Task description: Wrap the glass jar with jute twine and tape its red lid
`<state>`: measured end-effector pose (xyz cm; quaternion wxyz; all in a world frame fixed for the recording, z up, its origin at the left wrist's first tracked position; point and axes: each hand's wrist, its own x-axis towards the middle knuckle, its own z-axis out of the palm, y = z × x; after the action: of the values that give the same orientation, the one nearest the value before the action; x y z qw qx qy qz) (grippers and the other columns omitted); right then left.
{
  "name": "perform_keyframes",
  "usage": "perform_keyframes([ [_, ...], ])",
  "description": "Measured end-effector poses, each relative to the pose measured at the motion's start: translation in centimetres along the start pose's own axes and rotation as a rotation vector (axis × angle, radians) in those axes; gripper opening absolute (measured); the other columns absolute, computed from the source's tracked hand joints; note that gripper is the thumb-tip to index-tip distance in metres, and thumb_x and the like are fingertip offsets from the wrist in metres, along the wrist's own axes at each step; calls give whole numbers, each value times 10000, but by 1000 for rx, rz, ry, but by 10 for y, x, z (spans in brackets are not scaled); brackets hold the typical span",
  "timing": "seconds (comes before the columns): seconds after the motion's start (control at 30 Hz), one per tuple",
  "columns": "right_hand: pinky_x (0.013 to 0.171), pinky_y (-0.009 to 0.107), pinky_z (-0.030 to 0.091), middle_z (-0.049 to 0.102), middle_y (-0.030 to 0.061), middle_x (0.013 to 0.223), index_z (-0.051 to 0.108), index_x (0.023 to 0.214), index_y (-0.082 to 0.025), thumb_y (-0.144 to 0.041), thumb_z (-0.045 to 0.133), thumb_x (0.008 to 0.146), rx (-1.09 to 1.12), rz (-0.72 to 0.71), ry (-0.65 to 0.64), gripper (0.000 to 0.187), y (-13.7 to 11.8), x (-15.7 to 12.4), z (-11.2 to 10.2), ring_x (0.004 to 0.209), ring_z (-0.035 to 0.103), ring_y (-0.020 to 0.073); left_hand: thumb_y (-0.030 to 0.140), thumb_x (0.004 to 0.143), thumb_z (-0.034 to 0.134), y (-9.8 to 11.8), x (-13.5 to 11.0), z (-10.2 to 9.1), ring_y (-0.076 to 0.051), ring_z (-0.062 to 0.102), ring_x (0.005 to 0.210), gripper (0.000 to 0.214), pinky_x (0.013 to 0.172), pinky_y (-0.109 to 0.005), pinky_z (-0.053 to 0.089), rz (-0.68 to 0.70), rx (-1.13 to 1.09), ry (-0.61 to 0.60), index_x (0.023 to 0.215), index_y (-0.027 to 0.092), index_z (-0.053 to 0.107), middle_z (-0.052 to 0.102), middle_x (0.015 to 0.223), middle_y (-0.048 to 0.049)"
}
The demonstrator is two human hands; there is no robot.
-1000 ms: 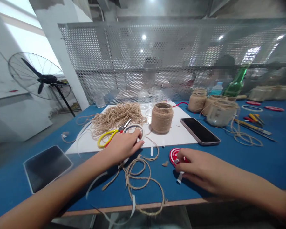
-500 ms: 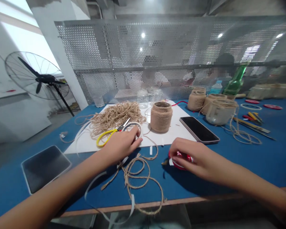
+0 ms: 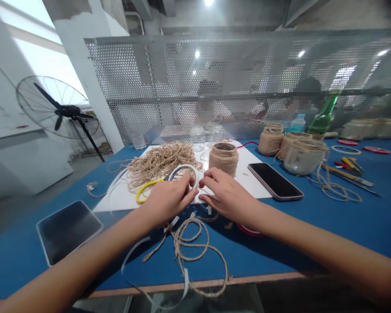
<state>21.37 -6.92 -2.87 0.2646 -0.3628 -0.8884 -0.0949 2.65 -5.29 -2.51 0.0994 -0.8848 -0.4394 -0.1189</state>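
My left hand (image 3: 171, 195) is closed around a roll of white tape (image 3: 194, 170), which stands tilted at the edge of the white paper. Close by on the right, my right hand (image 3: 230, 193) has its fingers curved, with a gap between thumb and forefinger; it appears to hold nothing. Behind it stands a twine-wrapped jar (image 3: 223, 158), its lower part partly covered. Yellow-handled scissors (image 3: 145, 191) lie by my left hand, their blades mostly hidden. A red ring-shaped item (image 3: 250, 231) shows beneath my right forearm.
A heap of twine (image 3: 164, 161) covers part of the white paper (image 3: 117, 198). Loose twine (image 3: 205, 245) and tape backing strips lie near the table's front edge. To the right are a phone (image 3: 275, 181), several jars and a green bottle (image 3: 324, 115). A dark tablet-like slab (image 3: 70, 230) lies left.
My right hand has let go of the red ring-shaped item and moved left and up to the tape roll. My left hand still holds the roll. The view has shifted slightly.
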Motion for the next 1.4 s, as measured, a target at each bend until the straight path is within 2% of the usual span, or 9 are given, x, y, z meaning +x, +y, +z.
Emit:
perform_keyframes([
  [0.07, 722, 358, 448, 544, 120, 919, 543, 918, -117, -282, 504, 842, -70, 6, -15, 185, -1, 2, -1, 841, 499, 221, 412, 903, 303, 1, -1, -1, -176, 617, 619, 236, 509, -230, 321, 31, -27, -28, 943, 202, 403, 638, 691, 6],
  [0.17, 713, 355, 445, 548, 114, 896, 539, 914, -115, -284, 484, 858, -114, -56, -36, 186, 2, 3, -1, 815, 499, 218, 389, 906, 292, 3, -1, -2, -186, 618, 645, 217, 530, -238, 335, 42, -50, -57, 960, 206, 396, 641, 716, -2],
  [0.37, 713, 319, 446, 552, 118, 876, 546, 852, -107, -325, 488, 862, 18, -84, -3, 225, 14, 2, -1, 828, 511, 202, 428, 907, 280, 2, -1, -3, -175, 596, 639, 240, 565, -243, 353, 11, -218, -129, 959, 221, 390, 636, 721, 7],
  [0.77, 692, 299, 439, 565, 124, 869, 568, 822, -110, -200, 419, 883, 51, -131, 7, 185, 11, 1, -4, 798, 512, 178, 389, 915, 258, 4, -1, -6, -169, 575, 676, 209, 647, -272, 384, 0, -455, -224, 947, 223, 382, 626, 703, 27],
  [0.93, 695, 294, 421, 557, 111, 892, 571, 844, -124, -177, 386, 886, 37, -101, 21, 197, 15, -1, -7, 806, 503, 168, 378, 912, 263, 4, -2, -8, -158, 560, 672, 220, 649, -267, 384, -5, -458, -217, 966, 219, 406, 607, 716, 20],
  [1.03, 687, 286, 412, 544, 96, 863, 564, 823, -130, -191, 398, 883, 42, -79, 11, 187, 20, -3, -8, 793, 493, 163, 386, 921, 219, 0, -2, -7, -144, 551, 666, 271, 655, -260, 382, 54, -498, -243, 938, 217, 431, 592, 711, 21],
  [1.17, 678, 273, 405, 519, 75, 844, 541, 810, -141, -184, 401, 881, 77, -14, 13, 163, 28, -4, -13, 770, 482, 151, 406, 918, 208, -7, -1, -5, -141, 536, 683, 337, 665, -260, 384, 104, -493, -206, 846, 205, 469, 567, 721, 8],
  [1.33, 723, 272, 405, 513, 61, 871, 514, 802, -160, -181, 450, 865, 169, 54, 35, 92, 35, -4, -19, 817, 495, 150, 384, 912, 216, -11, 2, 2, -107, 556, 539, 299, 556, -222, 415, -22, -696, -304, 901, 204, 455, 577, 698, 17],
  [1.4, 720, 270, 403, 513, 54, 864, 509, 790, -163, -181, 463, 860, 194, 74, 25, 86, 36, -5, -20, 806, 498, 146, 357, 895, 279, -12, 2, 7, -105, 551, 507, 227, 519, -211, 405, -44, -697, -272, 959, 207, 437, 578, 677, 25],
])
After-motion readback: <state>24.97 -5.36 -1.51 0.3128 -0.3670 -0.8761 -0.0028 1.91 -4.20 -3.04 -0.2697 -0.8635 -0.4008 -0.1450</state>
